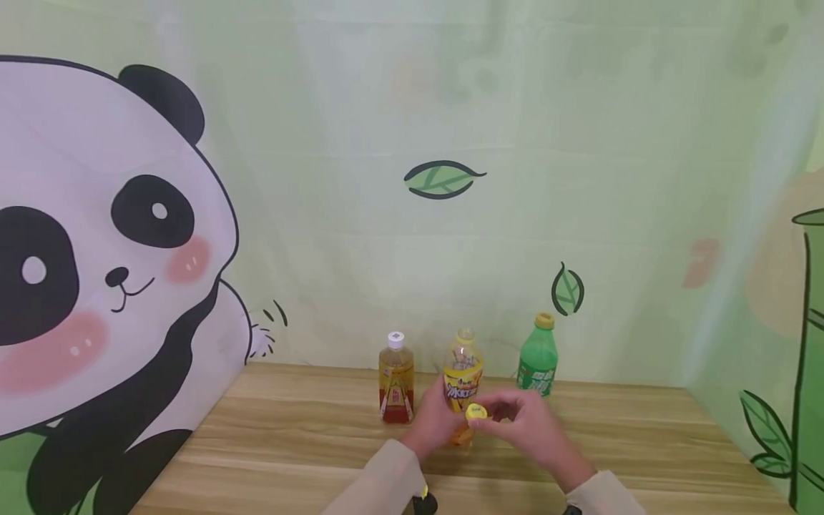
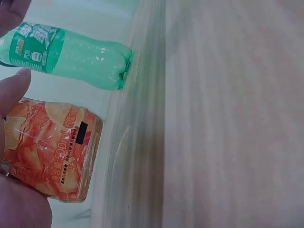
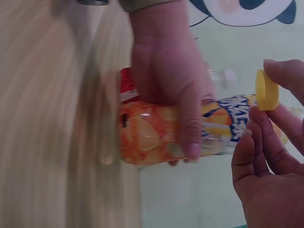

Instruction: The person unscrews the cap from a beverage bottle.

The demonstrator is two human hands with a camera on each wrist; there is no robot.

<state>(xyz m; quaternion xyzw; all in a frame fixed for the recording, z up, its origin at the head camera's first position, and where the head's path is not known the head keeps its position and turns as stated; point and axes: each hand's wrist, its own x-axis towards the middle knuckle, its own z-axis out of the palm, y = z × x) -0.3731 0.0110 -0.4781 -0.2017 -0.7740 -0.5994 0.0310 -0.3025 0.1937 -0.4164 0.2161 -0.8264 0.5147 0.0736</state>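
Observation:
My left hand (image 1: 435, 422) grips an orange-drink bottle (image 1: 462, 368) with a yellow label around its lower middle. The bottle stands upright, and its mouth has no cap on it. Between the thumb and fingertips of my right hand (image 1: 524, 423) a yellow bottle cap (image 3: 267, 90) is pinched, in front of the bottle and below its neck. The left wrist view shows the lower part of the orange-drink bottle (image 2: 52, 149); whether its base touches the table I cannot tell.
A white-capped bottle of amber drink (image 1: 396, 379) stands to the left on the wooden table (image 1: 290, 429). Behind and to the right is a green bottle (image 1: 538, 357) with a yellow cap. A backdrop with a printed panda (image 1: 129, 257) rises behind the table.

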